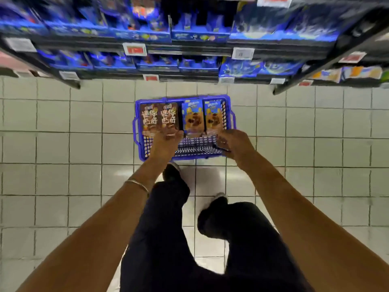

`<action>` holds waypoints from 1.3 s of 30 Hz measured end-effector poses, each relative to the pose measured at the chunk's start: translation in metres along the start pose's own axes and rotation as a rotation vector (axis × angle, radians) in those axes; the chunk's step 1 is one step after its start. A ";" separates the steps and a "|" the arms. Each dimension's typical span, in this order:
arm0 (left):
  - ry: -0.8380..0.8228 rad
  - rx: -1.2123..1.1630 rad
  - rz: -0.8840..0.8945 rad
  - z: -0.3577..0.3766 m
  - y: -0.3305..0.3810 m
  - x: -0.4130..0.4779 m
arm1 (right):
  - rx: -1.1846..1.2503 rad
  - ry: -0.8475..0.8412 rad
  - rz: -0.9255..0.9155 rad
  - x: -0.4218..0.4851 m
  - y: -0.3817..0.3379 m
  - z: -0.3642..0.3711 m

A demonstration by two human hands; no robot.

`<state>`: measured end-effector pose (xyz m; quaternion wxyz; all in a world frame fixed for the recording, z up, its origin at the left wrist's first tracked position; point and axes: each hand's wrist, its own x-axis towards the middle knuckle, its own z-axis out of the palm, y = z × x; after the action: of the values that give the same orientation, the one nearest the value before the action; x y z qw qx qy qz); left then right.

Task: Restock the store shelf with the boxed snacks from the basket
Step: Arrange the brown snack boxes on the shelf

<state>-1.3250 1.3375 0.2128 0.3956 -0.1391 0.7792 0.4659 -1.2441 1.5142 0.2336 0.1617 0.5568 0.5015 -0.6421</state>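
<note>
A person reaches into the basket (137,123) on the floor below the shelf (189,49), left hand (166,142) at the brown boxes (160,118), right hand (233,142) at the blue boxes (203,118); fingers curled, grip unclear in the blur; pinching each near end squarely should lift them cleanly

The blue moulded-plastic lattice basket (195,147) is showing a smooth, faintly shiny surface. Inside it, the brown printed cardboard boxes (149,119) and the blue printed cardboard boxes (193,116) are carrying a glossy coating. Under the basket, the pale square-tiled floor (84,144) is gleaming like glazed ceramic, with duller dark grout lines. Beyond the basket, the dark shelf rack (189,50) is looking like matt painted metal (blur is hiding any finer texture). On the near side of the basket, the dark cloth trousers (164,239) are looking matt and soft, and a thin metal bangle (136,185) is glinting.
</note>
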 end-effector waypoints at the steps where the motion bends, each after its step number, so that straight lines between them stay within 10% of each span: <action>1: -0.040 0.045 -0.021 0.012 -0.014 0.018 | 0.000 0.009 0.029 0.024 0.015 0.001; 6: 0.058 0.210 0.060 0.072 -0.077 0.121 | -0.009 0.042 -0.125 0.142 0.067 0.010; 13: -0.122 -0.556 -0.311 0.142 -0.153 0.219 | -0.408 0.037 -0.760 0.312 0.053 0.058; 20: -0.108 -0.917 -0.138 0.172 -0.179 0.262 | -0.992 0.119 -1.059 0.388 0.063 0.085; 39: -0.140 -1.124 -0.132 0.197 -0.187 0.258 | -1.108 0.003 -0.972 0.395 0.058 0.069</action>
<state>-1.2867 1.4430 -0.1447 0.3394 -0.3454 0.3731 0.7914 -1.3670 1.5703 -0.1485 0.1158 0.1094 0.9428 -0.2929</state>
